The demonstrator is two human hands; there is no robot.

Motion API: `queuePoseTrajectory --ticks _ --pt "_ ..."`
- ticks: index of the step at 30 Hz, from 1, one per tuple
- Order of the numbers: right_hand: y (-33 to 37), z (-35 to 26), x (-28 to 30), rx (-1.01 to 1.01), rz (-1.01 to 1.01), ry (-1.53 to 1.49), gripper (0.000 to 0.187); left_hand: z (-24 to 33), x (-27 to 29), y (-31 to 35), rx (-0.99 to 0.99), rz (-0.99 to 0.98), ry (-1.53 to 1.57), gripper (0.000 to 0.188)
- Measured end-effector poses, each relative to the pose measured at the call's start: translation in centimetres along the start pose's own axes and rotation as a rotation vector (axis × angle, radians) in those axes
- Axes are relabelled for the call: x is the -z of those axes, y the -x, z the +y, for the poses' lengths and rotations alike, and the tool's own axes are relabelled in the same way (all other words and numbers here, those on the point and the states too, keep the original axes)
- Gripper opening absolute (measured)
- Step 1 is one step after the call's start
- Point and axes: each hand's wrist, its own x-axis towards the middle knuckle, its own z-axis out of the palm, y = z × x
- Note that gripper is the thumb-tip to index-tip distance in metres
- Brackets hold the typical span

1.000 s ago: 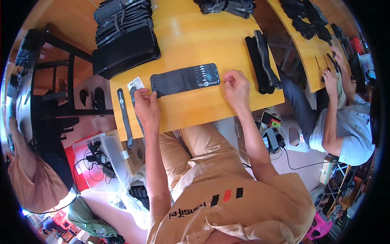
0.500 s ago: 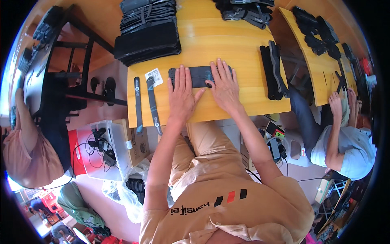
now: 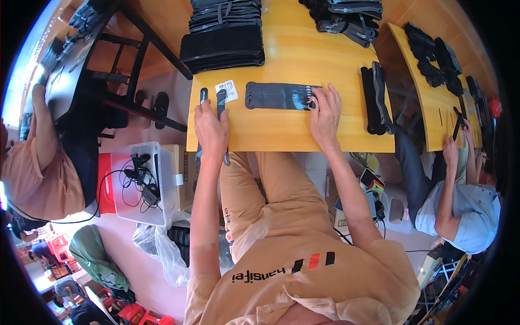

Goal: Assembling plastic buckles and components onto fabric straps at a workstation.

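Observation:
A wide black flat band with small holes at its left end and a row of pale marks near its right end lies flat on the table. My right hand is at its right end, thumb and bent fingers closed at that edge. Two narrow dark straps lie to the left. My left hand covers the middle of the outer strap, its fingers bent down onto it. Beside its thumb is the inner strap, whose lower end hangs past the table edge.
A white printed label lies by the inner strap. Stacked black bands stand at the back left, more bands at the back right. Folded black bands lie by the table's right edge. A co-worker handles a strap at right.
My left hand has left the wide band and moved left onto the outer strap. My right hand has shifted to the band's right end, its fingers now bent. The view has shifted.

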Motion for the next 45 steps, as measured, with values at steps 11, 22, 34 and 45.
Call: queuePoseTrajectory --ticks 11,22,34,45 --pt "0.3 -0.7 0.5 0.055 0.084 -0.082 0.014 -0.9 -0.9 -2.4 0.169 -0.052 0.087 0.021" --pt "2.7 -7.4 4.9 -0.385 -0.864 -1.01 0.015 5.6 3.4 5.4 0.421 -0.269 1.328 0.012" --pt "1.8 -0.7 7.5 -0.829 -0.746 -0.833 0.011 1.8 0.3 3.3 0.6 -0.377 1.47 0.01" --pt "1.0 1.7 4.9 -0.766 -0.388 -0.859 0.009 1.5 -2.0 -0.6 0.433 -0.381 0.948 0.008"
